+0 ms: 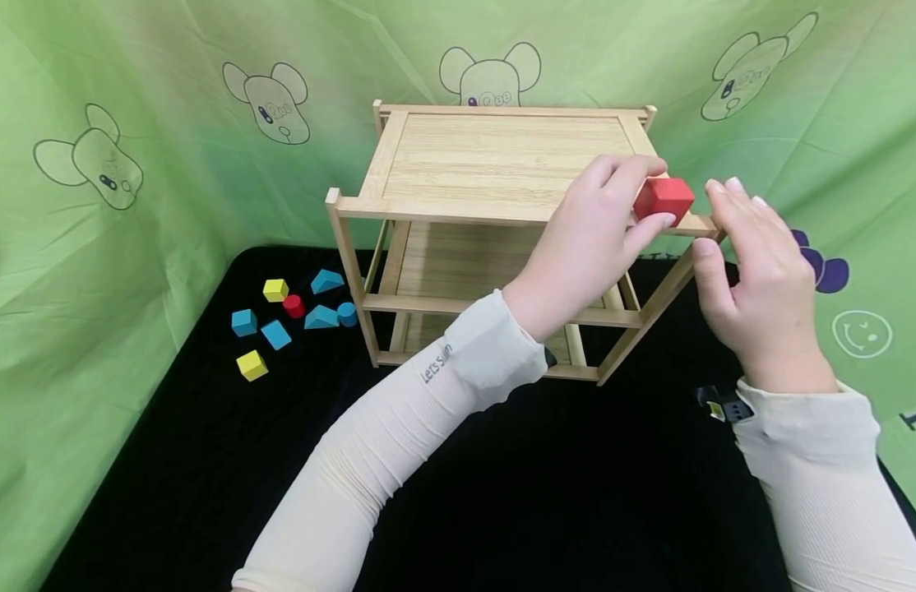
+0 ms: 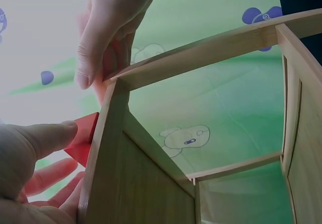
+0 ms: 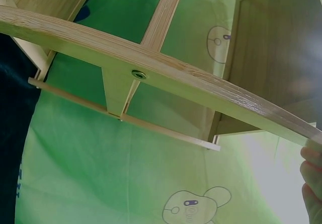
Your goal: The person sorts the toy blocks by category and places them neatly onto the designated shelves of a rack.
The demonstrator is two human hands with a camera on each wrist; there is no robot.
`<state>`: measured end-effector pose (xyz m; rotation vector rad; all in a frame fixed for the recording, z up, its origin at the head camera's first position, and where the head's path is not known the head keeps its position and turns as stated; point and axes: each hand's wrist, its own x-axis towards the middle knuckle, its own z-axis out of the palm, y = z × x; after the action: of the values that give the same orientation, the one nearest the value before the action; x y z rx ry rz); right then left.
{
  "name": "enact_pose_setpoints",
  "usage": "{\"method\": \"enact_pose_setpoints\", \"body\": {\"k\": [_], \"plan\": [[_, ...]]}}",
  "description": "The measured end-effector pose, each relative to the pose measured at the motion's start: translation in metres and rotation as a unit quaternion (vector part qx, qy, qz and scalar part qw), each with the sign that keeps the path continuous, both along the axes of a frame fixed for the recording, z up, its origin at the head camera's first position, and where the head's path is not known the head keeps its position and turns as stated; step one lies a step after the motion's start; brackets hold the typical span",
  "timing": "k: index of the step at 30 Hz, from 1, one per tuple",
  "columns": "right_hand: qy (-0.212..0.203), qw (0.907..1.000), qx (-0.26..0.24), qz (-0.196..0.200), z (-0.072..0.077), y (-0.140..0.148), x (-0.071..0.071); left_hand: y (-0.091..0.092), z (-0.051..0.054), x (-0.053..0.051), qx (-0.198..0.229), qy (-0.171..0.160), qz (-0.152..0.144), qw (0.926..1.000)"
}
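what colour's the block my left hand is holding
The block is red, clearest in the head view.

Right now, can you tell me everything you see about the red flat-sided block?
The smooth, plain red block has flat faces and straight edges; it may be painted wood, but I can't be sure. The person's left hand pinches it, several faces showing, by the front right corner of the pale wooden shelf unit. Whether it touches that unit is unclear.
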<state>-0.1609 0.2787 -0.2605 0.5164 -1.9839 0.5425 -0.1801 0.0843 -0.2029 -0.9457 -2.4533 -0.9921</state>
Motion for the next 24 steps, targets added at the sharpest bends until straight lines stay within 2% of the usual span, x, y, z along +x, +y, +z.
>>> {"method": "enact_pose_setpoints", "body": {"k": [5,13,20,24], "plan": [[0.003,1.0000,-0.002,0.003,0.001,-0.001,0.000,-0.004,0.000,0.004,0.026,-0.006,-0.009,0.9996],[0.009,0.9999,-0.007,0.003,0.002,-0.003,0.000,-0.012,-0.001,0.011,0.027,0.024,0.000,0.9993],[0.004,1.0000,-0.009,0.002,0.001,-0.001,0.000,-0.024,-0.005,0.019,0.065,0.011,-0.022,0.9976],[0.002,1.0000,-0.009,0.002,0.000,-0.001,0.000,-0.034,-0.011,0.024,0.093,0.030,-0.035,0.9946]]}}
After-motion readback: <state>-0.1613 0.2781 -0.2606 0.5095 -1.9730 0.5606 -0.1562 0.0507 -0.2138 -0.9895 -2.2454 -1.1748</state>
